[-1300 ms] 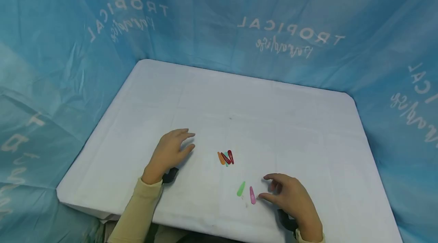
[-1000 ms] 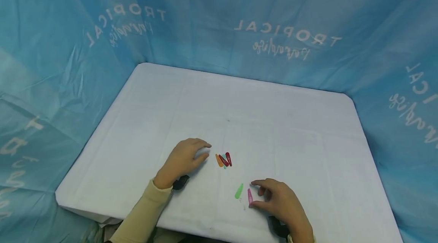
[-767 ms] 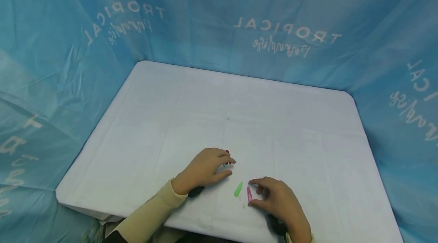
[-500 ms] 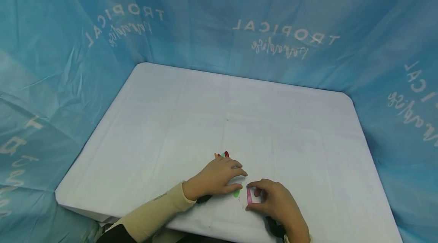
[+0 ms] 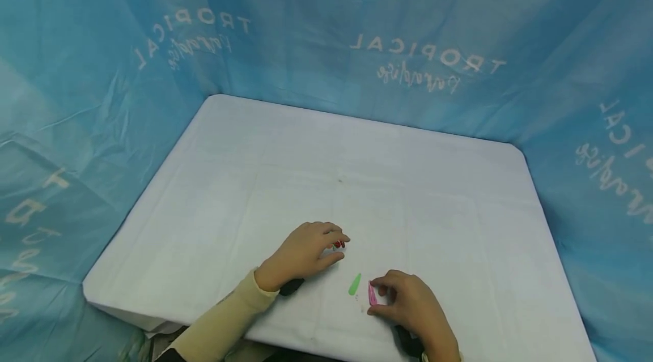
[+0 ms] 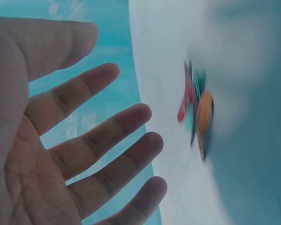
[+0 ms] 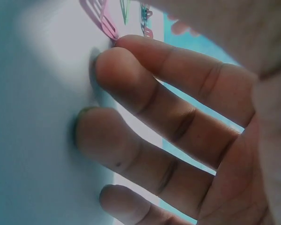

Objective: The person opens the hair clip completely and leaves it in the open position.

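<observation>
My right hand [image 5: 410,297] has thumb and forefinger at the two ends of a pink hair clip [image 5: 372,294], pinching it lengthwise close to the white cloth. In the right wrist view the clip [image 7: 108,22] meets the forefinger's tip; the other fingers are loosely bent. A green hair clip [image 5: 355,284] lies just left of it. My left hand [image 5: 303,248] hovers with spread fingers, holding nothing, and partly covers a small cluster of clips. The left wrist view shows this cluster: an orange clip [image 6: 205,112], a red clip [image 6: 182,110] and a teal clip [image 6: 189,118].
A white cloth [image 5: 285,152] covers the table, whose near edge runs in front of the person. Blue printed curtains [image 5: 326,28] hang along the back and both sides. Small specks lie on the cloth by the green clip.
My left hand moved right over the cluster and on to the green clip, then drew back over the cluster. My right hand came in from the right and took the pink clip between thumb and forefinger.
</observation>
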A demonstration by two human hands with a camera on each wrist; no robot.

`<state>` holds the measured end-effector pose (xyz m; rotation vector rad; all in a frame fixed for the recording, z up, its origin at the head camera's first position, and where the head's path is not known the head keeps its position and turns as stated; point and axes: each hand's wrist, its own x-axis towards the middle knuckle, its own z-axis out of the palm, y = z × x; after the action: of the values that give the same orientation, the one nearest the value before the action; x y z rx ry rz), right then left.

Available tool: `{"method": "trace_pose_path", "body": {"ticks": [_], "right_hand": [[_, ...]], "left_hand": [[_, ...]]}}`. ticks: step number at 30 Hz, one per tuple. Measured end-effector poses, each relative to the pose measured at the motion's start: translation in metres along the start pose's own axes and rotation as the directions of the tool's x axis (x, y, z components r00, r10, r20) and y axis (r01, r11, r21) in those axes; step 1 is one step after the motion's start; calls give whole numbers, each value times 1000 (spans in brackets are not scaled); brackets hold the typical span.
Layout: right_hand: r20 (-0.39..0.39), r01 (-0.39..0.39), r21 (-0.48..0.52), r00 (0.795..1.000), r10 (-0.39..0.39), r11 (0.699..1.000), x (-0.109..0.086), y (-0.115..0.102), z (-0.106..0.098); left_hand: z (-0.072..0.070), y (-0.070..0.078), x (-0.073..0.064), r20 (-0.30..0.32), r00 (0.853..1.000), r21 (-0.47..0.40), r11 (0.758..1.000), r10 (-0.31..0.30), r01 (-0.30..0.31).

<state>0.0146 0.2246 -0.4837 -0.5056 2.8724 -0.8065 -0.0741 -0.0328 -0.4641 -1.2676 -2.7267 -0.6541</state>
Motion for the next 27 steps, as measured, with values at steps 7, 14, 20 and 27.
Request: {"method": "trace_pose_path", "body": {"ticks": [7, 14, 20, 27], "right_hand": [[7, 8, 1, 1000, -8, 1000, -1, -3, 1], [-6, 20, 6, 1000, -20, 1000, 3, -6, 1], [33, -31, -7, 999, 31, 1000, -1, -10, 1], [27, -34, -27, 999, 34, 999, -1, -13, 1]], "left_hand": [[-4, -15, -20, -84, 989, -92, 989, -120, 112], [-10, -20, -31, -59, 982, -60, 983, -179, 176], [-7, -18, -33, -33, 986, -49, 985, -166, 164], [-6, -19, -36, -22, 983, -28, 983, -184, 184]]}}
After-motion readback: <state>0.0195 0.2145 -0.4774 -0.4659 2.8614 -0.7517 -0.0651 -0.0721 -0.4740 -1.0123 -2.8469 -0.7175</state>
